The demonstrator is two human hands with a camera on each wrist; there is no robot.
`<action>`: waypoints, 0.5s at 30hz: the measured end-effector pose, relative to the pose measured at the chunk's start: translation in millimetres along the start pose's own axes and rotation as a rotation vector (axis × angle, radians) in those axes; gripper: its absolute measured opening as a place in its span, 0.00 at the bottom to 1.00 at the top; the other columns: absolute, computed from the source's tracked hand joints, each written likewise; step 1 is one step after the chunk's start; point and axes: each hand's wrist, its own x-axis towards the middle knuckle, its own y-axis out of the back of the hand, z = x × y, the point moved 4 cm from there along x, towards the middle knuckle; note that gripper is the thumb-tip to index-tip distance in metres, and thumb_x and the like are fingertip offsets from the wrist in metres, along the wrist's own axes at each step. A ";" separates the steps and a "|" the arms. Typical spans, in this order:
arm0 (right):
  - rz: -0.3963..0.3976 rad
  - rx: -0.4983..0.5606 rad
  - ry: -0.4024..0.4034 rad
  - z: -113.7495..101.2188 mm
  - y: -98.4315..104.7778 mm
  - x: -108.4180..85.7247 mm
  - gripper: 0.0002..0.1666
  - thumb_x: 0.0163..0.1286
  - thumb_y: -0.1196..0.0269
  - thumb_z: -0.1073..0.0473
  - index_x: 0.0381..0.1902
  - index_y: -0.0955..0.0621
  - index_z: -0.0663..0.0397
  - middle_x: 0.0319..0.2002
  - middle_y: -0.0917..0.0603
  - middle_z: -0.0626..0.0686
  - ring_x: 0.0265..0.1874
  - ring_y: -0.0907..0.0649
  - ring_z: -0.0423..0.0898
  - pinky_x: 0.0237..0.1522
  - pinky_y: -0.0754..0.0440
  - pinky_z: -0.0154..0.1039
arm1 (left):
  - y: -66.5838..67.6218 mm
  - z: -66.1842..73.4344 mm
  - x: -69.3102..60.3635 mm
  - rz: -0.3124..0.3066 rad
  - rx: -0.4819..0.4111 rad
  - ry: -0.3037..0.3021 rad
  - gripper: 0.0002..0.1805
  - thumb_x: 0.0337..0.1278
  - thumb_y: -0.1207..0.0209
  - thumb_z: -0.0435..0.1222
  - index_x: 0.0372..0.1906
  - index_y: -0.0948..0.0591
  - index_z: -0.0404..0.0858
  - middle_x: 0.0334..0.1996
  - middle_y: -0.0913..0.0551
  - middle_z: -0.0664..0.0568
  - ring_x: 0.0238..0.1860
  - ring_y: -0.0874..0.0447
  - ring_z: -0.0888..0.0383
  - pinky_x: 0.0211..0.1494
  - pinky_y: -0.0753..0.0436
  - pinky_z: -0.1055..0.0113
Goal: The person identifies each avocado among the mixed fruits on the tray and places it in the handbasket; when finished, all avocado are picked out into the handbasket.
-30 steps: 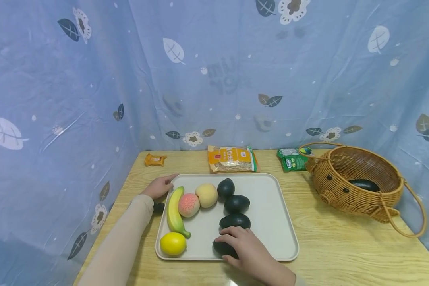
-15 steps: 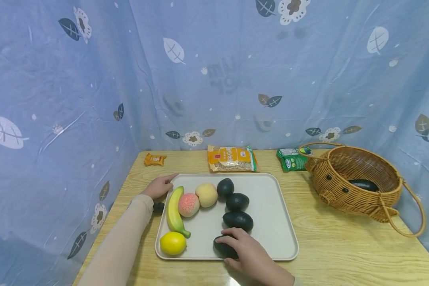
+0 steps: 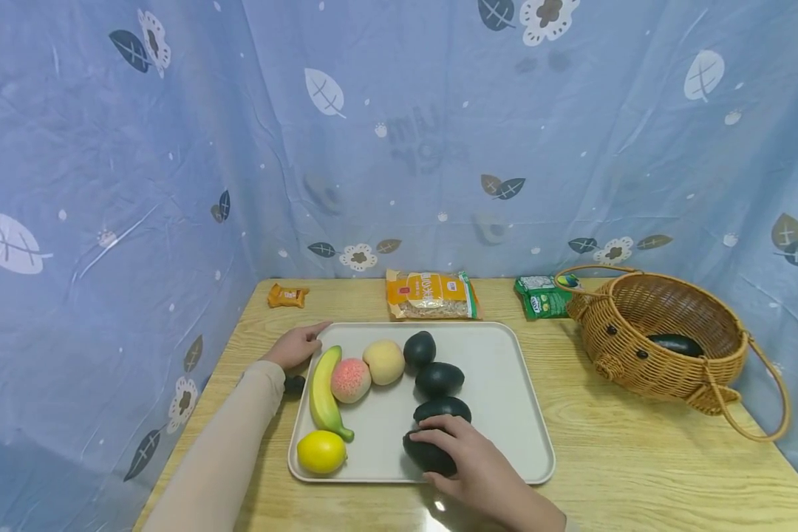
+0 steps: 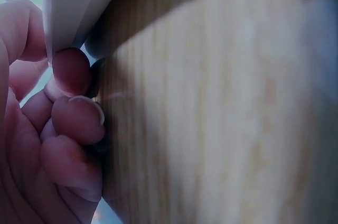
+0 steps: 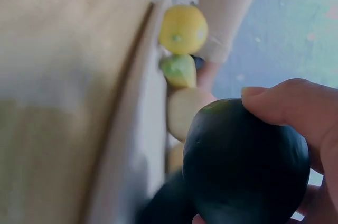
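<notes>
The right hand [image 3: 479, 469] grips a dark green avocado-like fruit [image 3: 428, 452] near the tray's front edge; in the right wrist view the thumb and fingers are round this dark fruit [image 5: 243, 163]. Just behind it lies another dark fruit [image 3: 442, 408], with two more, a dark oval one [image 3: 440, 379] and a rounder one [image 3: 420, 349], in a column. At the back left corner of the white tray [image 3: 505, 414], the left hand [image 3: 295, 347] holds the rim; the left wrist view has its curled fingers [image 4: 74, 123] against the tray's edge [image 4: 79, 7].
On the tray's left are a banana [image 3: 326, 391], a lemon [image 3: 322, 452], a pink peach [image 3: 350, 380] and a yellow one [image 3: 383, 362]. A wicker basket [image 3: 645, 369] with a dark item [image 3: 676, 343] stands right. Behind are an orange bag [image 3: 432, 295], green packet [image 3: 545, 297] and small orange packet [image 3: 287, 295].
The right hand and its dark fruit have shifted slightly right and back. The dark fruits behind have turned and shifted a little. The left hand has stayed at the rim.
</notes>
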 end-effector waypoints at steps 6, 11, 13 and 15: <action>0.086 -0.022 -0.038 17.0 31.1 8.0 0.34 0.54 0.17 0.58 0.60 0.15 0.44 0.60 0.19 0.50 0.59 0.19 0.53 0.56 0.17 0.53 | 0.6 -2.2 0.6 -0.004 -0.002 0.001 0.34 0.70 0.47 0.37 0.80 0.31 0.48 0.35 0.18 0.45 0.35 0.24 0.51 0.45 0.25 0.55; 0.154 -0.065 -0.109 39.8 62.7 10.4 0.34 0.55 0.17 0.60 0.60 0.15 0.47 0.60 0.20 0.53 0.59 0.18 0.56 0.54 0.17 0.55 | -0.9 -3.6 1.3 -0.019 -0.018 0.004 0.34 0.70 0.48 0.37 0.81 0.32 0.49 0.28 0.22 0.47 0.24 0.28 0.54 0.34 0.25 0.59; 0.174 -0.075 -0.137 49.8 75.2 10.3 0.34 0.56 0.18 0.62 0.61 0.16 0.49 0.61 0.20 0.55 0.58 0.18 0.59 0.52 0.16 0.56 | -1.0 -3.6 2.0 -0.015 -0.008 -0.007 0.34 0.70 0.48 0.37 0.81 0.32 0.48 0.31 0.19 0.47 0.27 0.26 0.54 0.37 0.24 0.59; 0.191 -0.072 -0.175 60.7 87.6 9.8 0.34 0.58 0.20 0.63 0.63 0.17 0.50 0.62 0.21 0.57 0.57 0.18 0.62 0.49 0.15 0.58 | -0.3 -3.2 2.7 -0.009 0.003 -0.019 0.34 0.70 0.48 0.37 0.80 0.31 0.48 0.37 0.16 0.46 0.33 0.23 0.52 0.43 0.24 0.56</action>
